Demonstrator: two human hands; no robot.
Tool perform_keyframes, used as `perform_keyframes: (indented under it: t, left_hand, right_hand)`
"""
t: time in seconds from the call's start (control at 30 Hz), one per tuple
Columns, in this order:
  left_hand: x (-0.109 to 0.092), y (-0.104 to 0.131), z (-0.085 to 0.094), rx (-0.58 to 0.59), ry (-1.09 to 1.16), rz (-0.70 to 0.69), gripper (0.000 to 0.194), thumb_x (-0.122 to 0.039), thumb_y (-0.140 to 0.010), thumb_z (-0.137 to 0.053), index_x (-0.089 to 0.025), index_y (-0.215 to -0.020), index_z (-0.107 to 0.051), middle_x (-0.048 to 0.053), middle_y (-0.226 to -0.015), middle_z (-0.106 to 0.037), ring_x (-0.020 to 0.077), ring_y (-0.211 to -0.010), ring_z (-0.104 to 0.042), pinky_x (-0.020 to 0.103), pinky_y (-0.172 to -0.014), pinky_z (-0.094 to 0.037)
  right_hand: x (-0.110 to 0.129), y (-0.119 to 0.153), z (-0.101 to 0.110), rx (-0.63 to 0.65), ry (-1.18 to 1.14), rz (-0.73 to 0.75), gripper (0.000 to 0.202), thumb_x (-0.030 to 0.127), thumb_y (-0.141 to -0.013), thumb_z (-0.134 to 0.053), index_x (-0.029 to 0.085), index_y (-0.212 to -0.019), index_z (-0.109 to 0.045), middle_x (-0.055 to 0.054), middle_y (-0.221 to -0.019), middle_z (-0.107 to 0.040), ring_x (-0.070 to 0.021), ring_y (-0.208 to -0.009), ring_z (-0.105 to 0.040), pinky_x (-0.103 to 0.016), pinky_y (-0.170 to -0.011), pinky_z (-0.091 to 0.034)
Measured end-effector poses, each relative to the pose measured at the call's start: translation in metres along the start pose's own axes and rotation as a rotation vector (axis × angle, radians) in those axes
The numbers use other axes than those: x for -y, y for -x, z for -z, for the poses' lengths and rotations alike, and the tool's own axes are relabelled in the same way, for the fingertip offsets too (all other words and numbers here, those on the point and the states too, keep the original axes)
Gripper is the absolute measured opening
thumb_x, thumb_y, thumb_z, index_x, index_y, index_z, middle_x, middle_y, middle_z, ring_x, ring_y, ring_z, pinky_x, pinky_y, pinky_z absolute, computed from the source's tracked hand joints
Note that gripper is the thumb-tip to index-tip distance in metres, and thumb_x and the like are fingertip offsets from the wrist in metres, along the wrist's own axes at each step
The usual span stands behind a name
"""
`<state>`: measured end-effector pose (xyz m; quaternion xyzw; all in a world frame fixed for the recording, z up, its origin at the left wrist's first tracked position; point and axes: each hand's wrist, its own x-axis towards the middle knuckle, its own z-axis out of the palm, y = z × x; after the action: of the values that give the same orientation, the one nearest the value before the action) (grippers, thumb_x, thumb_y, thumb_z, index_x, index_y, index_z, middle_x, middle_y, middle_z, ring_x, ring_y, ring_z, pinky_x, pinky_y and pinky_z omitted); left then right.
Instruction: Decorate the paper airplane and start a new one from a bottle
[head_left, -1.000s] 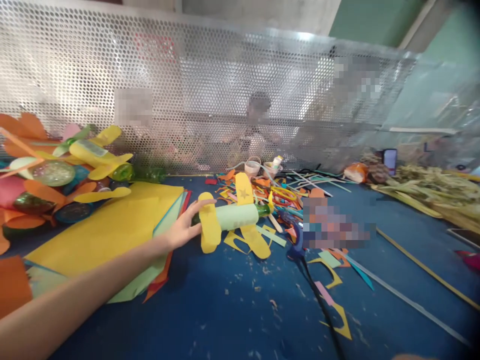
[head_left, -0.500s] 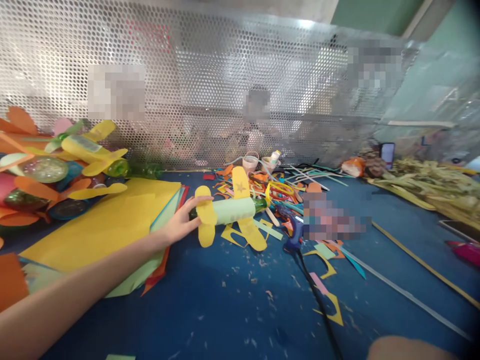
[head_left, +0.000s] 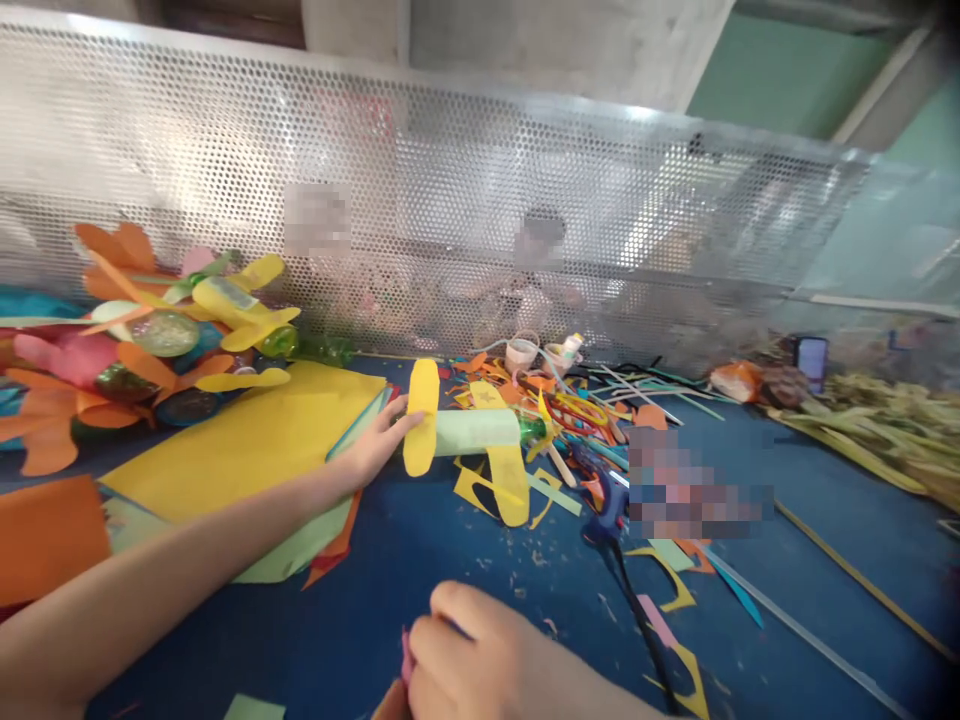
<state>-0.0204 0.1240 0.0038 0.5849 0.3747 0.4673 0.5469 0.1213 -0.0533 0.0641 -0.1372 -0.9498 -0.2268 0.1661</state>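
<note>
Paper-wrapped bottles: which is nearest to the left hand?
The pale green paper-wrapped bottle with yellow wings, touching the left hand; the yellow paper-wrapped bottle lies farther left.

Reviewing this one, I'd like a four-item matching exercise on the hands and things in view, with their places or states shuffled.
1. left hand
2. right hand
3. phone
4. yellow sheets

A. standing at the back, right
B. lying over pale green sheets
C. at the left end of the bottle plane
D. curled round a pink item

Pairs: 1-C, 2-D, 3-A, 4-B
</note>
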Motion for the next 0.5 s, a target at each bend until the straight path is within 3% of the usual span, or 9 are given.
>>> perform_keyframes:
  t: [0.07, 0.13, 0.23, 0.33, 0.5]
  left_hand:
    - [0.000, -0.001, 0.000, -0.029, 0.111, 0.049, 0.044, -0.047, -0.078, -0.059, -0.021, -0.113, -0.056, 0.006, -0.115, -0.063, 0.0256, -0.106, -0.058, 0.035, -0.088, -0.048]
    - [-0.001, -0.002, 0.000, -0.036, 0.200, 0.086, 0.040, -0.048, -0.078, -0.060, -0.020, -0.106, -0.059, 0.006, -0.109, -0.066, 0.0232, -0.099, -0.062, 0.031, -0.082, -0.051]
    - [-0.003, -0.002, -0.001, -0.057, 0.288, 0.077, 0.037, -0.049, -0.077, -0.061, -0.021, -0.100, -0.061, 0.006, -0.102, -0.068, 0.0206, -0.092, -0.064, 0.026, -0.074, -0.052]
    - [-0.004, -0.006, 0.001, -0.083, 0.306, 0.082, 0.038, -0.047, -0.071, -0.068, -0.019, -0.096, -0.062, 0.008, -0.095, -0.069, 0.0206, -0.084, -0.066, 0.027, -0.069, -0.053]
    - [-0.013, -0.024, 0.021, -0.252, 0.254, 0.015, 0.041, -0.036, -0.059, -0.079, -0.016, -0.091, -0.064, 0.009, -0.087, -0.070, 0.0212, -0.077, -0.067, 0.030, -0.071, -0.053]
  right_hand:
    - [-0.004, -0.002, -0.004, 0.014, 0.004, -0.052, 0.018, 0.004, -0.073, -0.053, 0.019, -0.066, -0.052, 0.005, -0.045, -0.045, -0.0120, -0.045, -0.035, -0.028, -0.045, -0.026]
    - [-0.009, -0.004, -0.003, 0.055, -0.049, -0.132, 0.006, 0.016, -0.078, -0.054, 0.019, -0.074, -0.055, 0.003, -0.051, -0.052, -0.0139, -0.050, -0.041, -0.028, -0.048, -0.027]
    - [-0.016, -0.003, -0.002, 0.184, -0.201, -0.241, 0.021, 0.037, -0.081, -0.054, 0.019, -0.090, -0.057, -0.002, -0.075, -0.063, -0.0177, -0.068, -0.051, -0.030, -0.056, -0.033]
    - [-0.024, 0.001, -0.010, 0.267, -0.265, -0.349, 0.016, 0.026, -0.084, -0.048, 0.021, -0.096, -0.057, -0.002, -0.084, -0.063, -0.0178, -0.073, -0.053, -0.031, -0.063, -0.036]
    - [-0.033, 0.005, -0.033, 0.251, -0.250, -0.350, 0.018, 0.019, -0.086, -0.045, 0.025, -0.100, -0.056, -0.001, -0.086, -0.060, -0.0174, -0.071, -0.054, -0.030, -0.062, -0.035]
